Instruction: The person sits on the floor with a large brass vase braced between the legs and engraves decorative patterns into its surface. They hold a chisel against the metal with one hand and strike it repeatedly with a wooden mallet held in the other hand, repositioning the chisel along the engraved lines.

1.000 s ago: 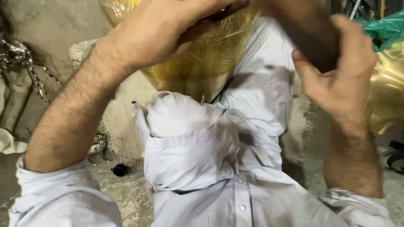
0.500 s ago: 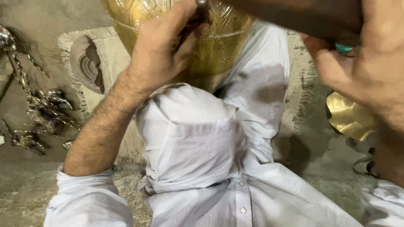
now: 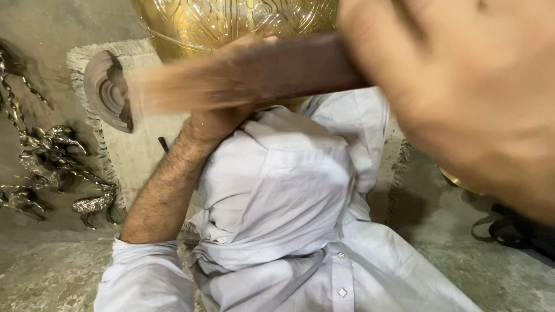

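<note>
Brass vessel (image 3: 230,11), gold and engraved, sits at top centre above the person's white-clad knees; left hand (image 3: 227,115) presses against its underside, its grip hidden; right hand (image 3: 490,94), blurred and close, is closed around a dark wooden handle (image 3: 258,74) crossing the vessel; silver deer figurines (image 3: 43,155) lie on the floor at left.

Right hand (image 3: 490,94) raised close, grip clenched (blurred); left forearm (image 3: 168,180) upright.

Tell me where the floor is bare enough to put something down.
Bare floor lies at lower left, below the metal figures, and at lower right, beside the strap. The middle is crowded: brass vessel, mallet, both hands, the knee.
</note>
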Demonstrator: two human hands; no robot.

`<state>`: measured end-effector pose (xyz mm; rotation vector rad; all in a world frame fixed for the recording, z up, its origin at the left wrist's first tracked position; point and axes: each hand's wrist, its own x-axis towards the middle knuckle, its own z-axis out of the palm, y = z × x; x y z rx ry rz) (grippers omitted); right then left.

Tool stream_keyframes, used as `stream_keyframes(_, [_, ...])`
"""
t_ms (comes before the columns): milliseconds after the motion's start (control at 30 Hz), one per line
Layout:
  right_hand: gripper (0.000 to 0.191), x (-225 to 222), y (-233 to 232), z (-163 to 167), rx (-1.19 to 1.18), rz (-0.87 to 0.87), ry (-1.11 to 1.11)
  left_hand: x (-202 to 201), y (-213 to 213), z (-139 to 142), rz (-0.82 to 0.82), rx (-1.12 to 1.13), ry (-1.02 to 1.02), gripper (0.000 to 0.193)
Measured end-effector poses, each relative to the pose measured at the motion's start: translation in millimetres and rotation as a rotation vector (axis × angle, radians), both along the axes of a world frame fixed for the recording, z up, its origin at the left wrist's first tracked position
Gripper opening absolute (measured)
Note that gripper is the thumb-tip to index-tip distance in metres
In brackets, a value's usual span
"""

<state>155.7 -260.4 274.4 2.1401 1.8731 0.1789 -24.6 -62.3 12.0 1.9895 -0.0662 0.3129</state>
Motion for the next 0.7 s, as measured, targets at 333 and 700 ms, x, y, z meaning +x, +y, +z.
stream_keyframes(333, [0.028,-4,-4,-15,0.063,0.104,-0.064,10,-12,-1,0.052,-0.182,-0.241,0.038])
stream_keyframes(700, [0.034,5,-18,-36,0.040,-0.049,0.150,7,-16,-15,0.145,-0.061,-0.127,0.036])
